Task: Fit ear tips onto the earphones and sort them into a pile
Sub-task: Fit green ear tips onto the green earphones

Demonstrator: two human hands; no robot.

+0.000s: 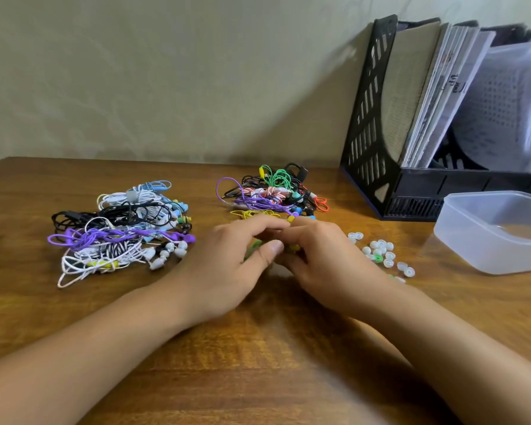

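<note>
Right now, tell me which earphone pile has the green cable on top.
The far pile, behind the hands; the left pile shows white, black and purple cables instead.

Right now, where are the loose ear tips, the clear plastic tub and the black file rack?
loose ear tips (379, 251): head view, on a white tip mid-cluster.
clear plastic tub (485, 240): head view, on its near wall.
black file rack (365, 118): head view, on its slotted left side panel.

On the table (288, 378), one earphone pile (120, 228) lies left, another (273, 194) behind the hands; loose tips (379, 251) lie right, a tub (497, 231) beyond them; a file rack (380, 133) stands behind the tub.
</note>
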